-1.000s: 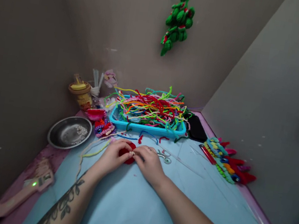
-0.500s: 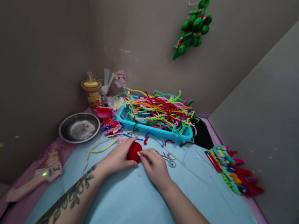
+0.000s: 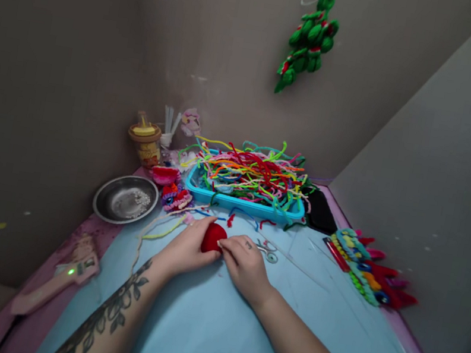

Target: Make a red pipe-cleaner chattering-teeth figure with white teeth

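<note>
Head camera: closest to you, a pale pink gun-shaped tool with a lit green light (image 3: pixel 47 291) lies at the left of the blue-covered table (image 3: pixel 208 340), clear of your working space. Further in, your left hand (image 3: pixel 187 248) curves part-open round a red, smooth-looking ball (image 3: pixel 212 237), thumb on its near side, fingers on the far side — a grip that likely stops it rolling. Your right hand (image 3: pixel 245 264) is drawn into a pinch at the ball's right side, fingertips together on what looks like a tiny pale piece (image 3: pixel 219 244), too small to name; only a pinch would suit it. Just beside that hand, small metal scissors (image 3: pixel 271 257) lie within easy reach. Past your left hand, a shallow, round silver metal bowl (image 3: pixel 106 207) holds scattered white bits (image 3: pixel 136 206), its raised rim probably containing them. Farther back, a bright blue rectangular tray (image 3: pixel 244 205) corrals heaped multicoloured yarn strands (image 3: pixel 254 170) — sensible, since loose lengths stray. Highest, a knobbly green knitted-looking bunch (image 3: pixel 309 39) hangs off the table.
</note>
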Demonstrator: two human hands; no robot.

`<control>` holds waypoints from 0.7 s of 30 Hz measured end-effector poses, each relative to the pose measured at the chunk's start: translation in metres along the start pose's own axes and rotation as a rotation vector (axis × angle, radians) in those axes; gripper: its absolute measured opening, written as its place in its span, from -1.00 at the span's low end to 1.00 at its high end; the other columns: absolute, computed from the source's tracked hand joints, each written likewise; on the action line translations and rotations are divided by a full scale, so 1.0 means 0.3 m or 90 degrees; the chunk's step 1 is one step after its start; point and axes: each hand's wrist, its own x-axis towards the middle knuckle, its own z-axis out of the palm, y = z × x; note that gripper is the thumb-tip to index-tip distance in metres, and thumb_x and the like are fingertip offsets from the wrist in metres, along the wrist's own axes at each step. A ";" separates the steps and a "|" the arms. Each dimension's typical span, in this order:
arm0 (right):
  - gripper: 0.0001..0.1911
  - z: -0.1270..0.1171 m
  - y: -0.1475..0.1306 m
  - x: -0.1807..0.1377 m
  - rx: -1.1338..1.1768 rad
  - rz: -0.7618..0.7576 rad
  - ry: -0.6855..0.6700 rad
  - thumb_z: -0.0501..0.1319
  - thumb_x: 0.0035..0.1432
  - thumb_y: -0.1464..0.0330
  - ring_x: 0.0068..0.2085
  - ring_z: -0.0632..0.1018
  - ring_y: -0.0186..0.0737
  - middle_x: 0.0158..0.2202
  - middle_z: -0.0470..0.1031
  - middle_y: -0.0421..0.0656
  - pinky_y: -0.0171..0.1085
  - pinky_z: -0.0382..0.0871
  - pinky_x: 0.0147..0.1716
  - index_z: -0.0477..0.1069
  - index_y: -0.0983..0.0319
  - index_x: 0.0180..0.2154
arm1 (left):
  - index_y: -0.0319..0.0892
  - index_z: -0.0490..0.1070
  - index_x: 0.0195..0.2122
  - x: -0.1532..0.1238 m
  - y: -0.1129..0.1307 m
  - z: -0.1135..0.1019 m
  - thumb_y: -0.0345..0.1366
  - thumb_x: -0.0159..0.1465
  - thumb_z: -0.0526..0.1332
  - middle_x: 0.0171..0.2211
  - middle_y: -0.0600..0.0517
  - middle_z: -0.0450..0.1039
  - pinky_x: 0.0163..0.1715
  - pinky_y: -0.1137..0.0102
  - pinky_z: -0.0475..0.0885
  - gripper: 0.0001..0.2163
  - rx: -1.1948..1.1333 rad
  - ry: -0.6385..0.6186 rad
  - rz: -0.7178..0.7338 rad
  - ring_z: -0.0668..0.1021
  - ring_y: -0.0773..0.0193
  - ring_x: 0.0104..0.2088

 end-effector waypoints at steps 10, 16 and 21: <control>-0.80 -0.003 -0.009 0.011 -0.009 0.020 0.024 0.10 0.18 0.48 -0.26 0.47 -0.16 -0.33 0.50 -0.09 -0.15 0.39 -0.21 0.43 0.18 -0.19 | -0.23 0.12 0.18 -0.003 0.022 -0.001 -0.19 0.08 0.25 0.09 -0.20 0.30 0.06 0.18 0.25 -0.36 0.038 0.008 0.008 0.37 0.01 0.07; -0.79 -0.010 -0.022 0.015 0.011 0.026 0.018 0.10 0.14 0.51 -0.29 0.49 -0.17 -0.36 0.51 -0.10 -0.17 0.39 -0.25 0.44 0.20 -0.22 | -0.20 0.12 0.17 -0.004 0.028 -0.004 -0.22 0.09 0.24 0.10 -0.17 0.30 0.07 0.18 0.25 -0.39 0.056 0.008 0.009 0.37 0.02 0.08; -0.80 -0.013 -0.024 0.010 0.017 0.020 0.006 0.09 0.14 0.51 -0.30 0.49 -0.18 -0.38 0.51 -0.11 -0.17 0.38 -0.26 0.44 0.20 -0.25 | -0.21 0.14 0.16 -0.005 0.032 -0.006 -0.23 0.09 0.24 0.09 -0.18 0.31 0.07 0.18 0.25 -0.40 0.057 0.010 0.008 0.37 0.03 0.08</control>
